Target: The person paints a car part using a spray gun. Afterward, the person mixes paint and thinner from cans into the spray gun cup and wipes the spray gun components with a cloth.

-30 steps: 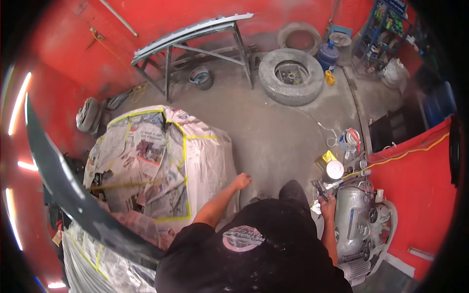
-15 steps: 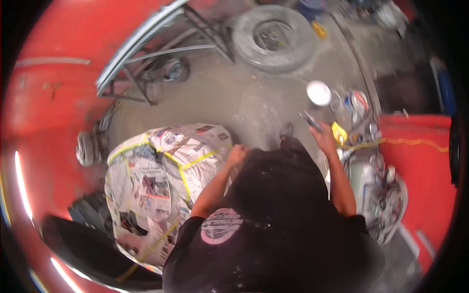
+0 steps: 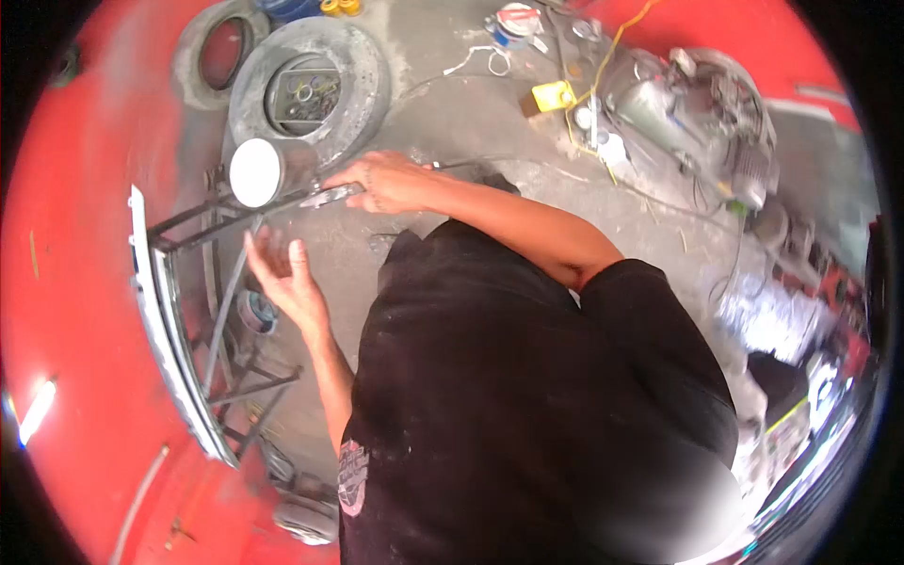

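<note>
My right hand [image 3: 391, 182] is wrapped round a spray gun [image 3: 331, 196], whose round white-topped cup [image 3: 256, 172] shows to the left of the hand. Just below the cup, my left hand [image 3: 290, 282] is open, fingers spread, with nothing in it. Both hands are near a dark metal stand [image 3: 221, 318] that carries a long, narrow grey panel [image 3: 172, 331]. A thin hose [image 3: 546, 168] runs across the floor from near my right hand toward the right.
Behind the gun lies a large tire [image 3: 363, 85] with a tray of small parts inside. A bucket [image 3: 258, 311] sits under the stand. Upper right are a yellow can [image 3: 552, 96], a white-and-blue bucket [image 3: 513, 26] and a compressor [image 3: 659, 108]. Red walls surround the area.
The view has turned toward the stand, which now appears at the left. My right hand has swung across with the spray gun, and my left hand has risen with its fingers spread.
</note>
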Motion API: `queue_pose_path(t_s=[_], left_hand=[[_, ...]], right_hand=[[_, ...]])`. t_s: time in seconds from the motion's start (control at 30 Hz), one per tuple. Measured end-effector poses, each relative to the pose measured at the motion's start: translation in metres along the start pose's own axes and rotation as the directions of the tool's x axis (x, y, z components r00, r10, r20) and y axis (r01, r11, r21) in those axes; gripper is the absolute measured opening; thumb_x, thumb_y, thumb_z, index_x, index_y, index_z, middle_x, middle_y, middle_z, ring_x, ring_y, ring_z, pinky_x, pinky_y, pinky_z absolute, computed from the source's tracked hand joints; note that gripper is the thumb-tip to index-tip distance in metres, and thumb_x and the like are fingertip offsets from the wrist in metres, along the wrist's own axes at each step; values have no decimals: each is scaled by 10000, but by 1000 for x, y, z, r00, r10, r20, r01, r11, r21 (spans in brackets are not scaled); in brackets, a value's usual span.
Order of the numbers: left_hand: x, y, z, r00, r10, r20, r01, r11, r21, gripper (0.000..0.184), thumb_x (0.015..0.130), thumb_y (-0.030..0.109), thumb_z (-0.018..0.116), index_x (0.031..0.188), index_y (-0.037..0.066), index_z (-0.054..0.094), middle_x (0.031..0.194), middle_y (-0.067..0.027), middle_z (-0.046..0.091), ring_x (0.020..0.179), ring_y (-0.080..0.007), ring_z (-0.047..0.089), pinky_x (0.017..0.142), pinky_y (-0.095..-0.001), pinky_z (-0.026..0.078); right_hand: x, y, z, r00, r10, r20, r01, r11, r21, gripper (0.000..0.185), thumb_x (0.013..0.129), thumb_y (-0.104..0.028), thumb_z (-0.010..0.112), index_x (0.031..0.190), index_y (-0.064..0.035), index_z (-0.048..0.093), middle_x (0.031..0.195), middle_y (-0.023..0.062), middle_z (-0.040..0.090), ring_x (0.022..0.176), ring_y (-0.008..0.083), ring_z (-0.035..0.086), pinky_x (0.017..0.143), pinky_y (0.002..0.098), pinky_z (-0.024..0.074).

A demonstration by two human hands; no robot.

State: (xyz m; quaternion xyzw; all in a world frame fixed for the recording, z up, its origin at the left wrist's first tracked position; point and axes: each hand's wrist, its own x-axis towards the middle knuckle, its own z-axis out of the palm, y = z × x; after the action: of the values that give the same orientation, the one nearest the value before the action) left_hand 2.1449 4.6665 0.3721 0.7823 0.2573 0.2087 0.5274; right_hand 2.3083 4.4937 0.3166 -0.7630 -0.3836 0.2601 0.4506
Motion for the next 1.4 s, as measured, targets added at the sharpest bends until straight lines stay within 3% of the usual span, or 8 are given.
queue_pose_path(t_s=[0.17,0.5,0.67,0.9,1.03,1.1,1.17,1.4], left_hand=[[65,5,-84,992,115,60,-114,993,-16,904,915,96,804,1626,31,249,1586,-213,414,1445,-336,445,1217,-508,349],[146,-8,-173,982,157,-109,-158,988,0,864,848,95,875,1532,-78,376,1461,-210,522,1308,-296,555,1135,-450,456],[183,-26,-221,942,259,-211,-268,963,-14,840,813,-20,872,1519,-21,417,1425,-183,558,1262,-275,589,1103,-446,494],[202,-3,-259,961,158,-229,-154,987,35,931,770,-45,854,1563,13,369,1453,-182,552,1313,-293,575,1128,-443,475],[218,-10,-276,993,67,-94,-79,988,-135,994,757,125,927,1567,-36,375,1452,-206,566,1342,-313,559,1158,-446,421],[218,-28,-286,995,82,-50,-87,989,-116,902,830,218,887,1558,-25,413,1495,-216,554,1406,-316,517,1184,-436,392],[216,-53,-305,996,74,54,-71,996,-57,775,912,273,814,1538,-13,459,1534,-203,539,1446,-310,488,1210,-434,359],[216,-199,-386,996,40,84,-86,731,677,748,970,377,713,1545,-8,430,1643,-270,330,1522,-473,312,1224,-620,259]], right_hand=[[53,-58,63,999,-33,-32,33,999,-8,481,886,-210,750,1363,-237,702,1108,202,745,1081,424,685,939,532,530],[137,-143,140,985,-174,20,175,984,-36,475,871,-205,784,1333,-147,686,1061,178,748,1000,410,710,825,528,547],[193,-166,166,963,-264,63,261,964,44,457,911,-296,762,1321,-112,680,991,194,732,933,422,702,789,527,544],[240,-182,199,948,-287,136,254,942,220,437,939,-322,754,1234,-12,665,963,229,728,886,420,707,783,506,540],[241,-209,182,977,-41,207,-21,957,289,447,944,-377,745,1255,-58,701,1063,242,743,955,385,728,855,473,563],[238,-204,196,990,-138,-3,135,966,222,481,950,-360,742,1329,-68,688,1128,239,748,1031,360,731,907,441,562],[240,-197,207,985,163,60,-171,972,162,473,961,-317,738,1348,-52,682,1189,209,753,1083,328,730,942,427,554],[276,-258,254,949,253,-187,-211,953,218,375,1002,-371,715,1035,1,752,647,-9,574,551,76,523,521,269,419]])
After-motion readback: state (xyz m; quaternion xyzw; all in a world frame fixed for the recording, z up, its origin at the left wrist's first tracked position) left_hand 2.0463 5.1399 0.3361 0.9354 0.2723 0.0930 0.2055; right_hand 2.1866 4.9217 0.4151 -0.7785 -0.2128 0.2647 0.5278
